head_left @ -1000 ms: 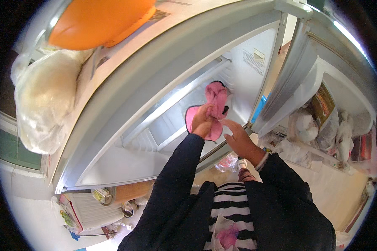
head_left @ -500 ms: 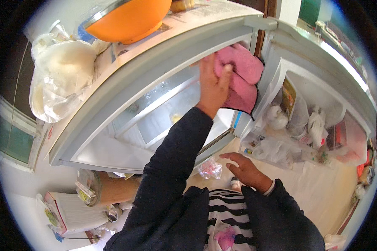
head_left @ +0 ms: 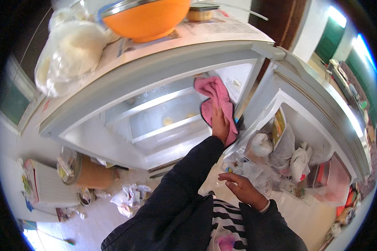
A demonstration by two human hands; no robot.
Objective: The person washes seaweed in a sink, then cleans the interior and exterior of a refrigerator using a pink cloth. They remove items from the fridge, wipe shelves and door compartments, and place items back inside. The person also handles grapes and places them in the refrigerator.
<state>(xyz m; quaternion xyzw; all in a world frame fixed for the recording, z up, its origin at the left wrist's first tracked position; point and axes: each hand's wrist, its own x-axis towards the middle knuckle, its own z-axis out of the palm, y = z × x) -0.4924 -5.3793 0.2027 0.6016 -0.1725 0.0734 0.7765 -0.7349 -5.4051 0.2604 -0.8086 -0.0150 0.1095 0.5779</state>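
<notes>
Pink cloth [head_left: 215, 86] and left hand [head_left: 220, 124] moved down from the fridge opening's upper right corner; cloth now hangs bunched along the right inner wall, lower end by the front edge. Left fingers lie extended, close together on the cloth; can't tell if they pinch it. Right hand [head_left: 245, 190] stays off to the side, fingers loosely apart, holding nothing, near the open door [head_left: 322, 104] with bagged items [head_left: 262, 145]. Fridge [head_left: 155, 63] top: orange bowl [head_left: 148, 21], clear plastic bag [head_left: 73, 56].
</notes>
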